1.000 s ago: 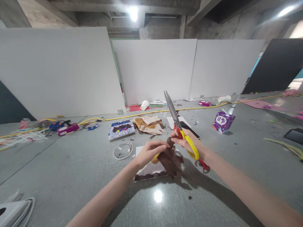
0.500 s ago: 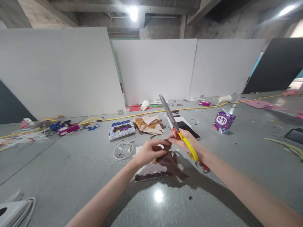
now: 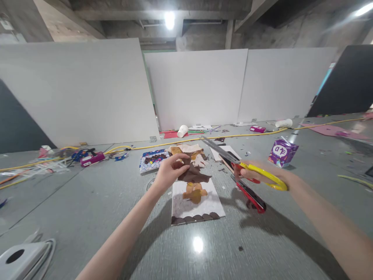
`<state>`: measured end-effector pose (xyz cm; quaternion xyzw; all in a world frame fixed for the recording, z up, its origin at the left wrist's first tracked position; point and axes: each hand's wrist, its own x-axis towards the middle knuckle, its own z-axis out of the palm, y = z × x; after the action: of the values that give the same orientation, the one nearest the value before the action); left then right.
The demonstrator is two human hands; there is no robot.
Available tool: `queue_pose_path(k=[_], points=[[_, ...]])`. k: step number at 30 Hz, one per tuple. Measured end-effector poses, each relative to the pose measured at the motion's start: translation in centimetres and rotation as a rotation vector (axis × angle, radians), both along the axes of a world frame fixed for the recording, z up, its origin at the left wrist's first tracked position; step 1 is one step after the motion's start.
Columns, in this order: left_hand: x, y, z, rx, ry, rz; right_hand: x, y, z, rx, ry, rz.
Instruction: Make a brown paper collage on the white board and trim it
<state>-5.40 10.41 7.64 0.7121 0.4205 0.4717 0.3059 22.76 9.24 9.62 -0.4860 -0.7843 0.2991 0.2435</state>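
My left hand [image 3: 171, 171] pinches a floppy dark brown cloth-like piece [image 3: 194, 174] just above the far edge of a white board [image 3: 210, 198]. Tan pieces [image 3: 195, 192] lie in the middle of that board, and dark brown scallops [image 3: 198, 217] line its near edge. To the right, my right hand [image 3: 256, 171] is closed round scissors [image 3: 262, 174] with yellow and red handles, their blades pointing up and left. Below this hand lies a red and black tool [image 3: 252, 196] whose kind I cannot make out.
Behind my left hand lie a patterned board [image 3: 151, 161] and crumpled tan and white scraps [image 3: 201, 159]. A purple carton [image 3: 282, 151] stands at right. A yellow cable [image 3: 157, 146] crosses the floor before white panels [image 3: 198, 89]. A white device with a cord [image 3: 23, 256] sits at lower left.
My left hand has moved up and left with the brown piece, uncovering the board's tan pieces. My right hand has moved right, away from the brown piece, with the scissors tilted flatter.
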Motion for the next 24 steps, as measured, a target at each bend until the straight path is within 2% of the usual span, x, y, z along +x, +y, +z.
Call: queue_pose_path(k=[3, 9, 24], points=[[-0.3, 0.1, 0.1, 0.007, 0.003, 0.019, -0.3, 0.3, 0.2, -0.066, -0.204, 0.053], [-0.4, 0.2, -0.1, 0.011, 0.050, 0.000, -1.2, 0.1, 0.2, -0.109, -0.339, -0.011], [0.1, -0.1, -0.4, 0.044, 0.185, -0.152, -1.5, -0.1, 0.2, -0.099, -0.407, 0.006]])
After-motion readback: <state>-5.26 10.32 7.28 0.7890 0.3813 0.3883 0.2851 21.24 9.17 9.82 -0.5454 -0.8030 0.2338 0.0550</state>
